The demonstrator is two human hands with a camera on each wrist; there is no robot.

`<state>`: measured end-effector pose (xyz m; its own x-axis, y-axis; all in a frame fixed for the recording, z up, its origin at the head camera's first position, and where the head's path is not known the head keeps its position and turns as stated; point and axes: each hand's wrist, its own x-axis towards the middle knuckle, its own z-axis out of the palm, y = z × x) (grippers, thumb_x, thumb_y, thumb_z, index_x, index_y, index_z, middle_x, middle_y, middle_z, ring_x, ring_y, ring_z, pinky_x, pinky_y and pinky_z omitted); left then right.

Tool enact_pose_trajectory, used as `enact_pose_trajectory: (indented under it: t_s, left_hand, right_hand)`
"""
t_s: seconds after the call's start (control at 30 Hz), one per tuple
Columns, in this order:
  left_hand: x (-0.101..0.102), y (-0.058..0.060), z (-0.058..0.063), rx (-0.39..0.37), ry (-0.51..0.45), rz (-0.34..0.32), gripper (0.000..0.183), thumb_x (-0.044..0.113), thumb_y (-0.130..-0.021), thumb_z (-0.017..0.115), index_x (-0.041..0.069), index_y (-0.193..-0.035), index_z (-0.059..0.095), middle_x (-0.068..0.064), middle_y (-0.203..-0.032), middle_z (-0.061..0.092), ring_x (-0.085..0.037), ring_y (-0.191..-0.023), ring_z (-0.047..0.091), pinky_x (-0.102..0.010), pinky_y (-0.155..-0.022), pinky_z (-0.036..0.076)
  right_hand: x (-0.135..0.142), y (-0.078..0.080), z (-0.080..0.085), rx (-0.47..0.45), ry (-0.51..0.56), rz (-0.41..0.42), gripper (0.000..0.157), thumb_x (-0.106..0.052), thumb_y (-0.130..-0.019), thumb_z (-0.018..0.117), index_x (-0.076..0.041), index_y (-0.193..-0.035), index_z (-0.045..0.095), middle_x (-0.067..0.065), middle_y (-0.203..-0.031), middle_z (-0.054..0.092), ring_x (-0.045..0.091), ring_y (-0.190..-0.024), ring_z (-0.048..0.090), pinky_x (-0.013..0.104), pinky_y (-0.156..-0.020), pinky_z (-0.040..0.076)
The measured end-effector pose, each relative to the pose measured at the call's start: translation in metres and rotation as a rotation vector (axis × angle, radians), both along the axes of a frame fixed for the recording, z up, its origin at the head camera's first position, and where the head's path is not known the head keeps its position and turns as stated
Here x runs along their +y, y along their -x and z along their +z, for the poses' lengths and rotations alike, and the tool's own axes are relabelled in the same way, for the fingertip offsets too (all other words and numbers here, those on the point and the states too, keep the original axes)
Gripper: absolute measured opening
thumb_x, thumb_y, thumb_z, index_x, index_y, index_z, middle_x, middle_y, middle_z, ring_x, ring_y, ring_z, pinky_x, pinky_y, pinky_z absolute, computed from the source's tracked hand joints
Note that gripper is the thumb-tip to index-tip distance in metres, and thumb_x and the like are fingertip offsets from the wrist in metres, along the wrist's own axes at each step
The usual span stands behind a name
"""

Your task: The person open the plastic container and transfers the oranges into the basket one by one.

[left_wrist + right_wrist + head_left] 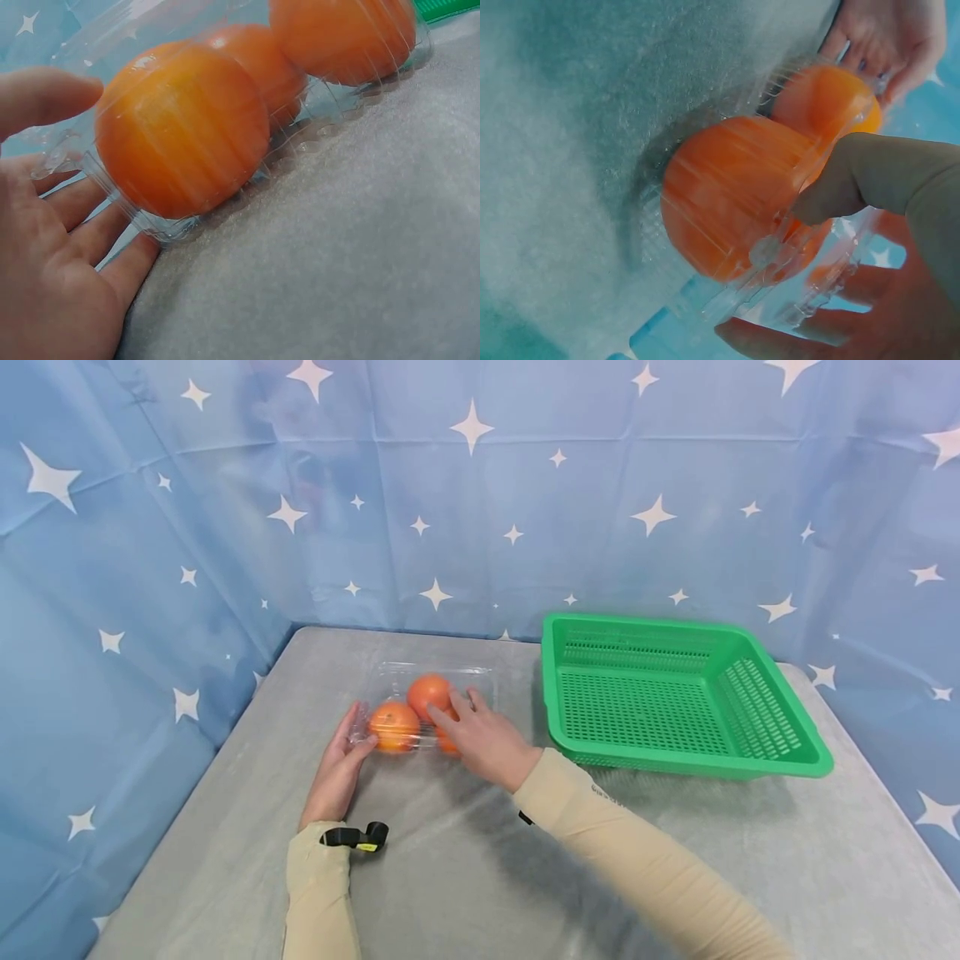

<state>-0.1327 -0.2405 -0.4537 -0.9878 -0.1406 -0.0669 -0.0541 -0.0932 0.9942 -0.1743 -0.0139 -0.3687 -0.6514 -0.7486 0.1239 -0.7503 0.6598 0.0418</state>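
Observation:
A clear plastic fruit box (474, 673) stands on the grey cloth with oranges in it; three show. One orange (393, 727) sits at the left end, another orange (429, 693) behind, and a third orange (731, 199) lies at the right, partly covered by the right hand in the head view. My left hand (335, 772) holds the box's left end, its thumb over the wall and fingers along the outside. The right hand (487, 739) reaches over the right part. In the right wrist view its thumb bends onto the plastic edge by the orange, fingers at the rim beyond.
A green perforated basket (690, 767) stands to the right of the box. Blue star-patterned curtains (495, 527) hang behind and at the left of the grey cloth-covered table (465, 877). Black cameras (367, 837) are strapped to the wrists.

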Motion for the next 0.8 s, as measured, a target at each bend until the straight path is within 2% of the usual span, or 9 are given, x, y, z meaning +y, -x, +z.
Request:
enact_pose_trajectory:
  t_s: [0.2,0.47,0.67,0.8]
  left_hand:
    - [0.001,0.001,0.003,0.020,0.020,0.000,0.073,0.031,-0.083,0.061,0.026,-0.142,0.020,0.009,-0.145,0.020,-0.010,-0.132,0.018,-0.039,-0.106,0.017]
    - [0.000,0.002,0.005,0.013,0.066,0.017,0.070,0.032,-0.083,0.061,0.030,-0.141,0.023,0.013,-0.144,0.021,-0.009,-0.132,0.014,-0.040,-0.106,0.013]
    - [0.000,-0.002,0.001,-0.016,0.112,0.018,0.068,0.033,-0.083,0.060,0.033,-0.140,0.024,0.017,-0.143,0.020,-0.008,-0.132,0.011,-0.043,-0.106,0.010]
    - [0.000,-0.002,0.000,-0.018,0.108,0.017,0.068,0.034,-0.082,0.060,0.033,-0.140,0.024,0.016,-0.143,0.020,-0.008,-0.132,0.013,-0.043,-0.106,0.010]
  right_hand:
    - [0.000,0.001,0.000,0.050,0.027,0.018,0.057,-0.021,-0.082,0.062,-0.020,-0.133,0.039,0.020,-0.134,0.038,0.042,-0.117,0.040,0.039,-0.052,0.051]
    - [-0.002,0.004,-0.004,0.094,0.032,0.019,0.057,-0.022,-0.081,0.063,-0.021,-0.133,0.039,0.019,-0.132,0.039,0.040,-0.115,0.041,0.039,-0.052,0.051]
    - [-0.001,0.001,-0.012,0.188,0.048,0.039,0.052,-0.023,-0.082,0.062,-0.018,-0.129,0.043,0.019,-0.129,0.042,0.040,-0.111,0.045,0.037,-0.051,0.051]
    - [-0.001,-0.001,-0.015,0.239,0.064,0.052,0.049,-0.021,-0.081,0.063,-0.016,-0.126,0.046,0.019,-0.124,0.047,0.040,-0.108,0.048,0.035,-0.049,0.051]
